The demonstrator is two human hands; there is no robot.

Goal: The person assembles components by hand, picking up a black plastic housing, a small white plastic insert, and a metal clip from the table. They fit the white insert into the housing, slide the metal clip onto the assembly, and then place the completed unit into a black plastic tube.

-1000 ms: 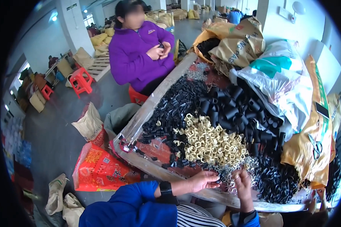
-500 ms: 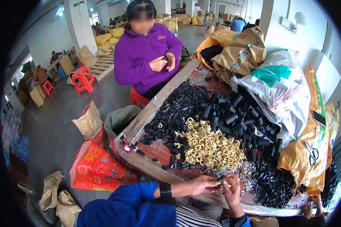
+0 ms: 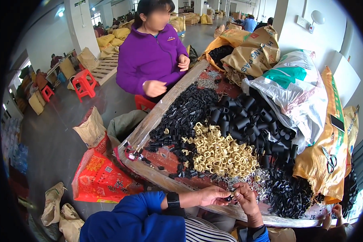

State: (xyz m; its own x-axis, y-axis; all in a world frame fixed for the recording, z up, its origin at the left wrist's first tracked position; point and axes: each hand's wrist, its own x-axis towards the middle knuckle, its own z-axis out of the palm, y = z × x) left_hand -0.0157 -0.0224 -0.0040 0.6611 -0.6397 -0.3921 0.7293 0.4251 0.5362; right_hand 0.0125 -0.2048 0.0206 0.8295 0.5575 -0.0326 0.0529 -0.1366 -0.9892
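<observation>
My left hand [image 3: 213,196] and my right hand [image 3: 245,197] meet above the near edge of the table [image 3: 129,158]. A small black plastic part [image 3: 228,198] is pinched between the left thumb and fingers. The right fingers are closed close beside it; what they hold is too small to make out. Just beyond lie a heap of cream-coloured plastic clips [image 3: 224,153] and a scatter of small silvery metal pieces [image 3: 260,181]. Small black parts [image 3: 185,109] spread over the far left of the tabletop, with more black parts [image 3: 286,197] to the right.
Large black tubes [image 3: 242,121] lie behind the clips. Sacks, one white [image 3: 298,97] and one orange [image 3: 322,161] bearing scissors [image 3: 330,160] and a phone [image 3: 337,123], border the right. A person in purple [image 3: 153,56] sits across. A red bag [image 3: 103,177] stands left.
The person across has parted their hands, lowered one toward the table side and turned their head. My hands stay together, the black part now showing at my left fingertips. The view has shifted slightly.
</observation>
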